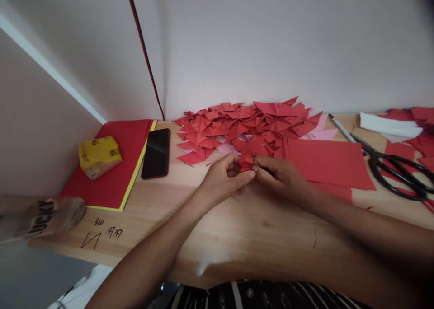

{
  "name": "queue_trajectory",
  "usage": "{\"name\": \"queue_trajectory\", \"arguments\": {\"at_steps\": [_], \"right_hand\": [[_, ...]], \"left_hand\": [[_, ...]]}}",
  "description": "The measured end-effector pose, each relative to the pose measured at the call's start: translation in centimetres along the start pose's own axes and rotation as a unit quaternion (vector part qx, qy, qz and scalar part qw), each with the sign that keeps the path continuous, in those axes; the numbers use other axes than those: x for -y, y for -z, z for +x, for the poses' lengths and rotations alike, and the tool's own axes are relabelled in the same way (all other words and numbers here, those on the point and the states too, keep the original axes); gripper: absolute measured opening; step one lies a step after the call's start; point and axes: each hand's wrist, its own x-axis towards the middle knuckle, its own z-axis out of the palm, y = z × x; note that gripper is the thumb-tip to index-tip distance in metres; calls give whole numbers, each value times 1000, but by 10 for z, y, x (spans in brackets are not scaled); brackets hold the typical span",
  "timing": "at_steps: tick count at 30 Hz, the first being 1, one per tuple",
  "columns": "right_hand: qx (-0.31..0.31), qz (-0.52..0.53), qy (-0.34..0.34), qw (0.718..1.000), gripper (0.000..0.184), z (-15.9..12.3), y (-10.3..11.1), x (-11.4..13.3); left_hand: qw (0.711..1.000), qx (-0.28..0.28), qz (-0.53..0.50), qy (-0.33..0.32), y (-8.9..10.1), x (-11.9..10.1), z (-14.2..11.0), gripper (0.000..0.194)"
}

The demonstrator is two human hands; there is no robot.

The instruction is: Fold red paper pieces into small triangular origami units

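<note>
Between my two hands is a small folded piece of red paper (246,161). My left hand (224,179) pinches it from the left, thumb pointing across the front and fingers curled behind. From the right, my right hand (276,172) grips its edge between thumb and fingertips. Just beyond lies a heap of folded red paper pieces (244,119) against the wall, with some pink ones among them. Flat red paper sheets (330,162) are stacked beside my right hand. The fingers hide part of the held paper.
Black-handled scissors (398,169), a pen (342,128) and white folded paper (389,127) lie to the right. On the left are a phone (156,154), large red sheets (124,178), a yellow packet (101,155) and a clear bottle (44,216). The wooden table (237,236) meets the wall behind.
</note>
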Motion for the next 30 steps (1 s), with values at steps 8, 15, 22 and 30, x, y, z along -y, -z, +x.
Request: {"name": "queue_trajectory", "arguments": {"at_steps": [8,15,22,30], "right_hand": [[1,-44,44,998,28,-1,-3,-1],[1,-73,67,995,25,-2,-4,1],[-4,-80,105,991,22,-3,-6,0],[-8,-92,122,988,22,-1,-7,1]], "left_hand": [[998,-17,43,-39,-2,5,-1,10],[998,-16,37,-41,-3,3,-2,9],[1000,-11,-2,-20,-1,1,-1,12],[999,-3,-33,-7,1,0,-1,9]]}}
